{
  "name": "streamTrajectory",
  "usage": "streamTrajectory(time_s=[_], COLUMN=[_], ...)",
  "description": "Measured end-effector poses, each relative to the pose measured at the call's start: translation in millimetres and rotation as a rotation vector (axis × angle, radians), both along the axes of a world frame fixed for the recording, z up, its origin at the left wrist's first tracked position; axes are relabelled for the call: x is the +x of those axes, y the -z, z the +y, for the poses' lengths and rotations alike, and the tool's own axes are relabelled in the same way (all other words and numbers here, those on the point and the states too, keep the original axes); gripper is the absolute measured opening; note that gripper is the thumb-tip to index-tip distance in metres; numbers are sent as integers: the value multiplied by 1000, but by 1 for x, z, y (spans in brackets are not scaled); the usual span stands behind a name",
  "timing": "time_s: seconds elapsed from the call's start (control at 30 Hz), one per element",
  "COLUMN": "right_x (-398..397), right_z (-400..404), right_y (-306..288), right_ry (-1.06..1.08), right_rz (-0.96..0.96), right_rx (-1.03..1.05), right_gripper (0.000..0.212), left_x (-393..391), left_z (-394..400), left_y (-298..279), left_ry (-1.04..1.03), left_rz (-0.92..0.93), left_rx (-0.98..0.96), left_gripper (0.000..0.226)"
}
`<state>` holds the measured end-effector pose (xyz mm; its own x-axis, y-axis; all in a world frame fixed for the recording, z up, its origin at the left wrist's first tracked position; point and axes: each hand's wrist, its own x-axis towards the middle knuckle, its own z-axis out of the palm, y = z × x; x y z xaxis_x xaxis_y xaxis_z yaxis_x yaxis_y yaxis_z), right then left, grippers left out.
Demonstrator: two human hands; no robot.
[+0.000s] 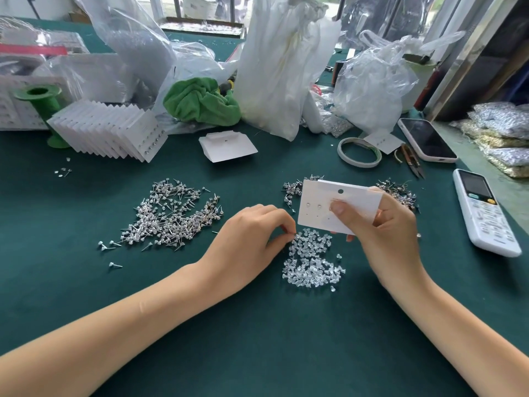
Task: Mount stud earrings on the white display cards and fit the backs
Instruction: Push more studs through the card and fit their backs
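R hand (383, 224) gripped a card (337, 207) w/ thumb on its face, held above the surface (257, 325); two studs sat in its top row. L hand (252, 236) had fingers (287, 229) curled, tips pinched at edge of the backs (312, 262). Studs (171, 216) lay to the left. Finished cards (111, 130) stood at rear left.
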<state>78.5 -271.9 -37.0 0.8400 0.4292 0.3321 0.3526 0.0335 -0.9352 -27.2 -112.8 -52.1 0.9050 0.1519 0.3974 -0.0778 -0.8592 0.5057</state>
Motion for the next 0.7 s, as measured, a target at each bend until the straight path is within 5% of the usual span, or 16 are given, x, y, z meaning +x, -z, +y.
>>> streamTrajectory(time_s=[0.23,0.53,0.7], right_x=[-1,-8,-13], right_z=[0,-1,-3], right_y=[-3,-4,4], right_ry=[-3,-15,-26], right_rz=[-3,-51,-308], right_rx=[-22,-20,-45], right_gripper=[29,5,8], left_x=[-4,0,1], left_z=[3,13,15], left_y=[-2,-6,-18], left_ry=[-66,-98,-49], left_rz=[-67,-65,-39], left_rx=[-296,-712,-934], left_gripper=[10,15,13])
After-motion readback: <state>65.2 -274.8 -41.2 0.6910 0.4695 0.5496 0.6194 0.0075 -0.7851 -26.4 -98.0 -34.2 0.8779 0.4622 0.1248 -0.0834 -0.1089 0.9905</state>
